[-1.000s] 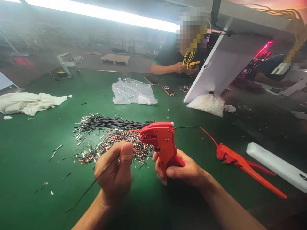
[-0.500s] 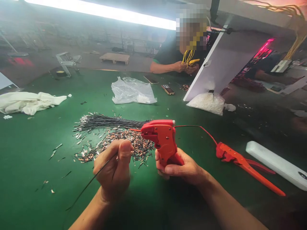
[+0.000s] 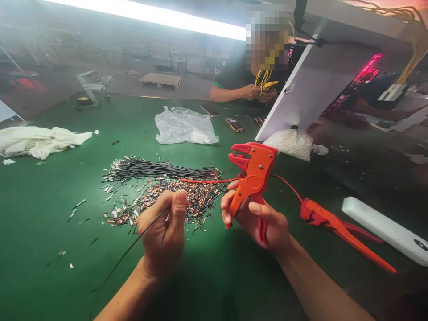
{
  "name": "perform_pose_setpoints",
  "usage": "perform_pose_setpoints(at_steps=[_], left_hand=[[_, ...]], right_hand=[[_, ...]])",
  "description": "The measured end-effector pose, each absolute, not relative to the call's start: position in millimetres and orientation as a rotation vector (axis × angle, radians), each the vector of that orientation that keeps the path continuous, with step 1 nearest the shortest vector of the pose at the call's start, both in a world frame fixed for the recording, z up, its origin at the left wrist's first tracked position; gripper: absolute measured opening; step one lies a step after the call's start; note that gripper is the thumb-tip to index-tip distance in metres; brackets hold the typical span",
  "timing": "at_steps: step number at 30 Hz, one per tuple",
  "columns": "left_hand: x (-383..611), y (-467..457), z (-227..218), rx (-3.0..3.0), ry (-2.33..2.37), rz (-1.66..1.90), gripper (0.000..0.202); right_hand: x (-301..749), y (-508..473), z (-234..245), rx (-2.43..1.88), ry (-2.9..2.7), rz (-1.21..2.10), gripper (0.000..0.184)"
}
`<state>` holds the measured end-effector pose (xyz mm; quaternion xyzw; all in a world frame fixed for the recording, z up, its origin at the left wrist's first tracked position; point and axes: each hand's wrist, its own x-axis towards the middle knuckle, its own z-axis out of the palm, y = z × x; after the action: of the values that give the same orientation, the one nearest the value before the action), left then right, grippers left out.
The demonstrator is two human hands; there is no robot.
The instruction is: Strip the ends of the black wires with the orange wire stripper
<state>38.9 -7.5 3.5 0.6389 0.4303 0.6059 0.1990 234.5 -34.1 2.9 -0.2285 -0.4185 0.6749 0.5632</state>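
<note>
Bright tube light (image 3: 143,17), wooden pallet (image 3: 160,80), hazy floor (image 3: 123,84)

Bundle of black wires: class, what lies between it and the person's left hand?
In the head view, the pile of wire scraps and part of a red cord lie between the left hand and the bundle.

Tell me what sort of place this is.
Likely a wiring workshop or factory. A bundle of thin black wires lies beside a heap of black-and-copper offcuts; the right hand holds an orange-and-red pistol-shaped wire stripper; across the green tabletop, a co-worker handles yellow cables.
</note>
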Motion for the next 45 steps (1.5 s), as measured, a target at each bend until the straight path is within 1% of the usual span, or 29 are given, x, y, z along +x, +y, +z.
perform_pose_setpoints(at_steps=[4, 7, 14, 18, 23, 27, 33, 38, 45], left_hand=[[45.2, -6.8, 5.8, 1.98, 1.131, 1.515, 0.03], [49.8, -7.7, 7.3, 2.046, 1.09, 1.421, 0.03], [51.1, -9.8, 6.6, 2.067, 1.083, 1.381, 0.031], [51.2, -9.8, 6.0, 1.956, 1.082, 1.365, 0.033], [49.6, -10.4, 1.5, 1.707, 1.1, 1.398, 0.033], [46.0, -8.8, 2.9, 1.57, 1.106, 1.502, 0.035], [42.6, -5.2, 15.0, 1.455, 1.129, 1.657, 0.035], [40.2, -7.1, 14.8, 1.528, 1.124, 1.666, 0.034], [39.6, -13.4, 21.4, 1.91, 1.097, 1.633, 0.026]], right_hand=[[232.9, -35.8, 5.4, -0.558, -1.07, 1.623, 0.043], [229.7, -35.7, 3.5, -0.577, -1.114, 1.677, 0.046], [229.1, -34.2, -3.6, -0.612, -1.162, 1.718, 0.053], [230.0, -33.8, -1.0, -0.662, -1.119, 1.665, 0.05], [231.9, -32.7, 1.3, -0.69, -1.05, 1.604, 0.047], [234.1, -30.6, -1.5, -0.734, -1.025, 1.548, 0.044], [238.9, -28.1, -0.3, -0.807, -0.957, 1.453, 0.048], [243.6, -25.6, 1.9, -0.866, -0.918, 1.357, 0.05], [246.9, -23.4, 2.4, -0.923, -0.924, 1.269, 0.051]])
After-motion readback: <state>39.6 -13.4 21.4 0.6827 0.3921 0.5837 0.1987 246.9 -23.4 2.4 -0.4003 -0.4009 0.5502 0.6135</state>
